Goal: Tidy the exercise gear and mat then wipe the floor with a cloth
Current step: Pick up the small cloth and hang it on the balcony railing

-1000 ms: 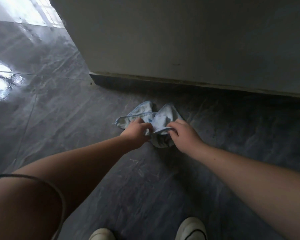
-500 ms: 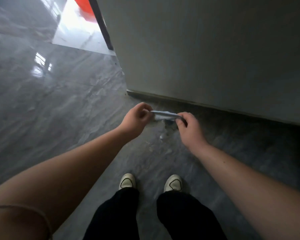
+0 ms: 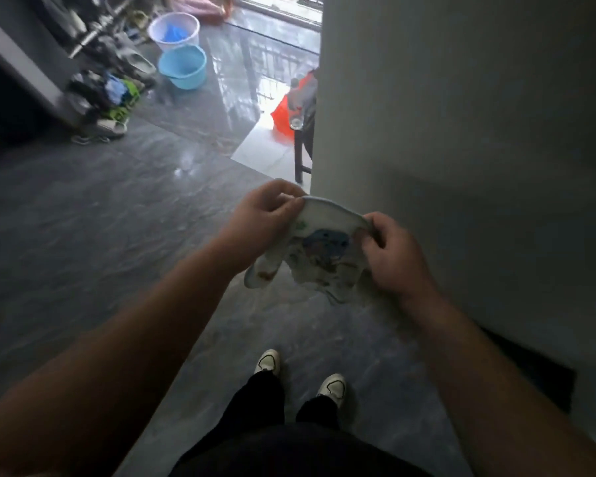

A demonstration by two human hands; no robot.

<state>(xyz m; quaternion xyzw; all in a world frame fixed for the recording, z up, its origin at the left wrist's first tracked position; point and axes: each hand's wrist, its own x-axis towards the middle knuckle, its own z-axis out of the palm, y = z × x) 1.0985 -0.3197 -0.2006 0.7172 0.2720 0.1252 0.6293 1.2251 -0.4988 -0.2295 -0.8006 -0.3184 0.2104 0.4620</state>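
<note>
Floor: dark grey, marble-veined polished tile floor (image 3: 83, 235), glossy, with bright window glare toward the top of the view and a paler tile patch beside the wall corner. A plain grey-white wall (image 3: 461, 132) fills the right side, its corner edge running down just behind the hands.

Task item: a small pale printed cloth (image 3: 324, 249) — soft, crumpled, blue and brown pattern, rounded hemmed top edge — held up in the air above the floor, stretched between both hands. The left hand (image 3: 265, 218) pinches the left end of the hem with curled fingers; the right hand (image 3: 389, 256) grips the right end likewise. The lower part hangs loose and bunched.

Surroundings: a white round plastic basin (image 3: 174, 31) with blue contents and a light blue round plastic basin (image 3: 183, 72) stand close together at upper left, next to a heap of shoes and sandals (image 3: 107, 98) along a dark unit. An orange-red object (image 3: 284, 115) shows past the wall corner, partly hidden. White shoes (image 3: 331, 389) and black trousers below.
</note>
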